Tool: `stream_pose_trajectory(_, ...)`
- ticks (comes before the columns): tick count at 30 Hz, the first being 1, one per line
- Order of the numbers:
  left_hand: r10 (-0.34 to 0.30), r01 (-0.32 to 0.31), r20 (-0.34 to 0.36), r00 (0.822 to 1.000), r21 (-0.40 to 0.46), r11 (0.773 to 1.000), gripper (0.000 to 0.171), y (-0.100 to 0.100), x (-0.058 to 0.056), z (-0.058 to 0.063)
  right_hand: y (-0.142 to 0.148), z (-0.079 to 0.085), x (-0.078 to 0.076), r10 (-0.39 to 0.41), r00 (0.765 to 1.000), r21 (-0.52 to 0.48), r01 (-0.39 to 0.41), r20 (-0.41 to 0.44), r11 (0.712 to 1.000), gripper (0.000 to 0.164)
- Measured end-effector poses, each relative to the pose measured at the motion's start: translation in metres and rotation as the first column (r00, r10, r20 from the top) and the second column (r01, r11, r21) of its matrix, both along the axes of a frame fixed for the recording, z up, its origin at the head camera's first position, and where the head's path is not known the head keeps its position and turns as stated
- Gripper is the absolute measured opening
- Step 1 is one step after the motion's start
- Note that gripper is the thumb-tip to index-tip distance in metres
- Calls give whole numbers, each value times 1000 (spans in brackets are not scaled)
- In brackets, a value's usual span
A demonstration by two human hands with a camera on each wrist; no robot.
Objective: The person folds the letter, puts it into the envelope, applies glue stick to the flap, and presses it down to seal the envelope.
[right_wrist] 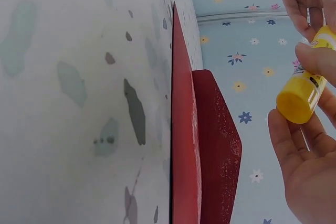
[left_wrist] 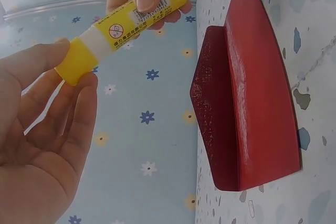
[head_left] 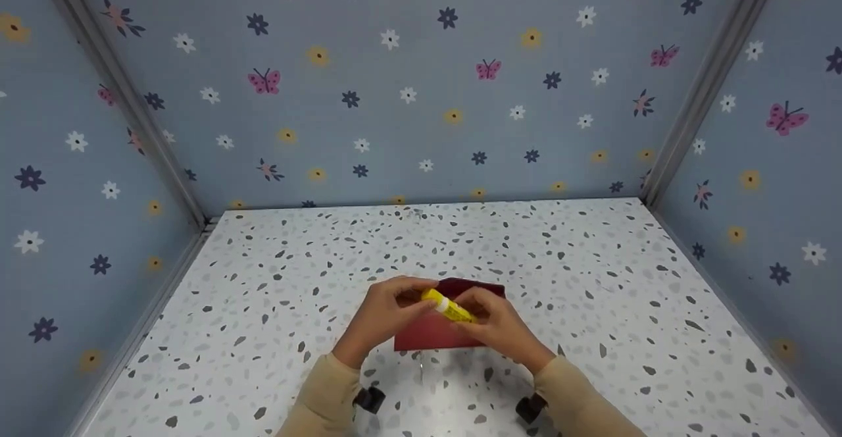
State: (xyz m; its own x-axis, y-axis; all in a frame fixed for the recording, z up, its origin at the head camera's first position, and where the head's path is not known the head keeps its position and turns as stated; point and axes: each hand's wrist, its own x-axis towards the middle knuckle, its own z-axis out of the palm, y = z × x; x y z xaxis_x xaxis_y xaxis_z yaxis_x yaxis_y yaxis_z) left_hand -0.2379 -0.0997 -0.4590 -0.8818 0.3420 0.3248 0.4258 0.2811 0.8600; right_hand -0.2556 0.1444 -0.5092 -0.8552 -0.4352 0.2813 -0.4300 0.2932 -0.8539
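Observation:
A yellow glue stick (head_left: pixel 450 306) is held between both hands, above a red envelope (head_left: pixel 434 332) on the speckled table. My left hand (head_left: pixel 393 310) pinches its yellow cap (left_wrist: pixel 79 61) between thumb and fingers. On the barrel, printed with a barcode, my right hand (head_left: pixel 492 318) grips with thumb and fingers. A white collar (left_wrist: pixel 98 43) shows between cap and barrel. The envelope's flap (left_wrist: pixel 212 108) stands raised, with whitish smears along its inner edge; more whitish marks run along the envelope's fold. In the right wrist view the barrel's round yellow base (right_wrist: pixel 295 107) faces the camera.
The white speckled tabletop (head_left: pixel 263 279) spreads around the envelope. Blue panels with flowers and butterflies (head_left: pixel 421 81) enclose the back and both sides, joined by grey metal posts (head_left: pixel 710 81). Small black devices (head_left: pixel 370 399) sit at both wrists.

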Motion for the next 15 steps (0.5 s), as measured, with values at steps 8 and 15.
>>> stream_pose_trajectory(8,6,-6,28,1000,16,1000,30,3,5,6,-5,16,10,3,1000,5,-3,17,1000,26)
stream_pose_trajectory(15,19,-18,22,1000,-16,1000,28,5,1,-4,-5,0,1,0,1000,-2,0,-10,1000,27)
